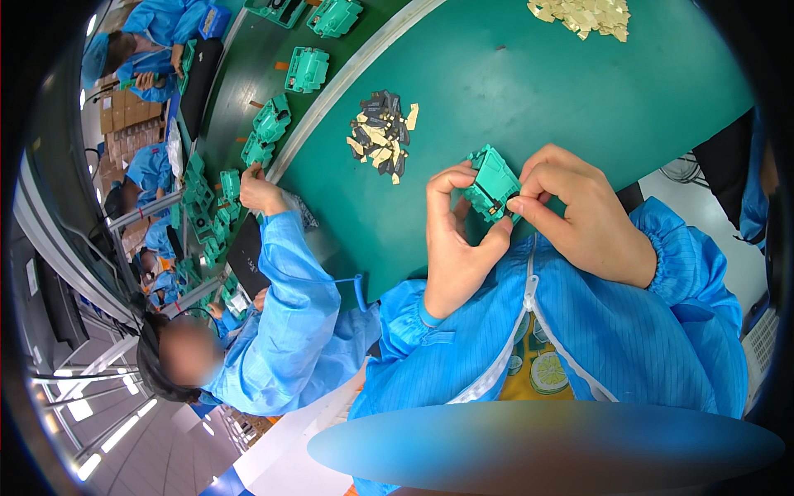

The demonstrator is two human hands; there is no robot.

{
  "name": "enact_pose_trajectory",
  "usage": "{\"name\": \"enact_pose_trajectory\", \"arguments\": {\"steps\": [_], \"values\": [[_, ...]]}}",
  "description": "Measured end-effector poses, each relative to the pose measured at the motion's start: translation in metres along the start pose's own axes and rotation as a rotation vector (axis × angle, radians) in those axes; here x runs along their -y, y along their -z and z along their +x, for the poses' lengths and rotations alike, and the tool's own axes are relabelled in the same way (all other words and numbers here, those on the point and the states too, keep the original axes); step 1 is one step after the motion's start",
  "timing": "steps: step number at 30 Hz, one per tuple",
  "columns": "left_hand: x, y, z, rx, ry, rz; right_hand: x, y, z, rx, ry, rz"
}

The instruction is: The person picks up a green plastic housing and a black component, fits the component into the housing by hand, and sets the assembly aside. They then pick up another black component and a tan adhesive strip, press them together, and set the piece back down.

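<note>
Above the near edge of the bench, my left hand (pixel 460 248) is closed round a green plastic housing (pixel 495 175), thumb below and fingers along its left side. The housing is tilted, and a black strip shows on its lower part. My right hand (pixel 579 211) pinches a small dark piece (pixel 514 201) between thumb and fingertips, against the housing's lower right edge. Its exact shape is mostly hidden by the fingers. Left of my hands lies a loose pile of small black and pale yellow pieces (pixel 382 136).
A heap of pale yellow flat pieces (pixel 583 16) lies at the far side of the green bench (pixel 463 83). Beyond a metal rail (pixel 356 64), green housings (pixel 307 69) stand along a dark conveyor. A co-worker's arm (pixel 289 273) reaches across at my left; other people work farther off.
</note>
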State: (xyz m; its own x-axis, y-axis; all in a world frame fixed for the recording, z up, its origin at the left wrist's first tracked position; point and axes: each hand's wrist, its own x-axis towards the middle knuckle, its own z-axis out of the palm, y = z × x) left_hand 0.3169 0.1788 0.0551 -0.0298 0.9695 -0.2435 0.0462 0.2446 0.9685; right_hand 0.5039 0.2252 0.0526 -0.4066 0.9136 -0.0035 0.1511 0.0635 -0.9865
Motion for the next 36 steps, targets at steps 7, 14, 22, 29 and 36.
{"name": "enact_pose_trajectory", "arguments": {"steps": [7,14,22,29,36], "values": [[0.006,-0.001,-0.001,-0.025,0.003,-0.01,-0.002,-0.004,-0.001,-0.002,0.02,-0.023],[0.011,0.002,-0.004,-0.009,-0.046,-0.049,-0.002,-0.006,-0.002,0.005,0.005,0.021],[0.012,0.002,-0.006,-0.014,-0.049,-0.064,0.0,-0.005,-0.003,0.012,0.028,-0.03],[0.015,0.002,-0.006,-0.026,-0.071,-0.056,0.0,-0.005,-0.004,0.021,0.015,-0.028],[0.017,0.003,-0.006,-0.037,-0.044,-0.091,-0.007,-0.008,-0.004,0.021,-0.019,0.05]]}}
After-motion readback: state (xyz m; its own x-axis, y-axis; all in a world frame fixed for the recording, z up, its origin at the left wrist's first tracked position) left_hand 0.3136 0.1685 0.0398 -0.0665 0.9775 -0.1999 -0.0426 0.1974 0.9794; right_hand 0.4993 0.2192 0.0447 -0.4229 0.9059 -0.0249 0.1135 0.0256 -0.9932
